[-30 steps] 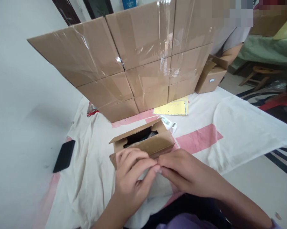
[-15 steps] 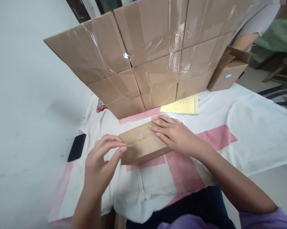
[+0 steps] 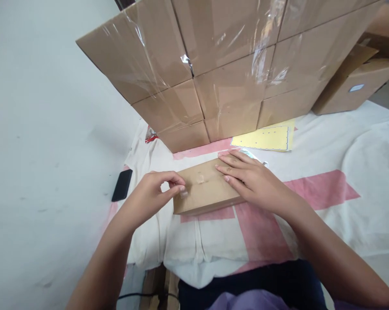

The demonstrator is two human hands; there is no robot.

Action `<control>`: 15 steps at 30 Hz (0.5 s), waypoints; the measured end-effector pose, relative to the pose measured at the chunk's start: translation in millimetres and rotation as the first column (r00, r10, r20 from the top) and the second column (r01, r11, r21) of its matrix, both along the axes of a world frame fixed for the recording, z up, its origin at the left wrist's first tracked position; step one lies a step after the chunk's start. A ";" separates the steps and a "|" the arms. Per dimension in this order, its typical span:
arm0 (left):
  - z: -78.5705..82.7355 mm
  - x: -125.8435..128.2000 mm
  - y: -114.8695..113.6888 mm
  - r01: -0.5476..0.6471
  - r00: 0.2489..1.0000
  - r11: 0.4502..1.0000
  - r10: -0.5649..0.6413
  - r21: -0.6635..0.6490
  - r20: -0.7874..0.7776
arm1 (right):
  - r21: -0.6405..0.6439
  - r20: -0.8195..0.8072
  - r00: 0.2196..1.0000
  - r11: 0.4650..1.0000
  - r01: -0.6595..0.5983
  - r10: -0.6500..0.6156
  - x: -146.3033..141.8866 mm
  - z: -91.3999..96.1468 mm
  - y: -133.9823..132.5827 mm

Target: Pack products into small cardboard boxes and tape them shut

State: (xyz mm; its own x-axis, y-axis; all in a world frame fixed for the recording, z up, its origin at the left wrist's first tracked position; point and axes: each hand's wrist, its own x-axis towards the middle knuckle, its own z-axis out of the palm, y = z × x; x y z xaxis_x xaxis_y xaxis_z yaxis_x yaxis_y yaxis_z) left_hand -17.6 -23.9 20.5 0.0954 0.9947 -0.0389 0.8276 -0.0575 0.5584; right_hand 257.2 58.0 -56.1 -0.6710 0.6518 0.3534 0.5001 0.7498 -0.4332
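A small closed cardboard box (image 3: 202, 196) lies on the cloth-covered table in front of me. My left hand (image 3: 160, 187) is at the box's left end, thumb and forefinger pinched on a small piece of clear tape (image 3: 184, 193) just over the top. My right hand (image 3: 249, 176) rests flat on the right part of the box, fingers stretched out and slightly apart. Between the hands, a shiny bit of tape (image 3: 200, 178) shows on the seam of the lid.
Behind the box rises a wall of taped cardboard boxes (image 3: 233, 90). An open carton (image 3: 349, 88) stands at right, and a yellow sheet (image 3: 265, 137) lies at the wall's foot. A black phone (image 3: 122, 185) sits on the left beside the white wall (image 3: 45, 129).
My left fingertips have moved slightly inward over the box's left end, with the tape piece in them. My right hand stays on the box. The view has shifted left.
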 end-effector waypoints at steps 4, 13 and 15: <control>-2.5 0.4 3.1 0.051 0.996 0.998 -0.048 0.047 -0.073 | -0.019 -0.023 1.000 1.000 -0.010 0.009 0.5 -0.7 0.4; -17.6 -13.2 10.6 -0.003 0.966 0.998 0.018 0.058 -0.256 | -0.020 -0.020 1.000 1.000 -0.005 0.004 0.6 -2.4 -0.5; -25.3 -17.5 13.6 -0.098 0.968 0.994 0.108 0.054 -0.225 | -0.010 -0.033 0.999 1.000 -0.005 0.004 0.7 -2.7 -0.7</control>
State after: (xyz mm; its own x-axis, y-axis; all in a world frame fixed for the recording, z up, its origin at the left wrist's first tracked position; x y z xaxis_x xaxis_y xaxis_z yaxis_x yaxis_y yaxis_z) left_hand -35.1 -10.3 -4.8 -0.0142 0.9999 -0.0055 0.9352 0.0152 0.3539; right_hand 257.9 57.3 -58.9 -0.6621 0.6524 0.3689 0.4820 0.7476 -0.4570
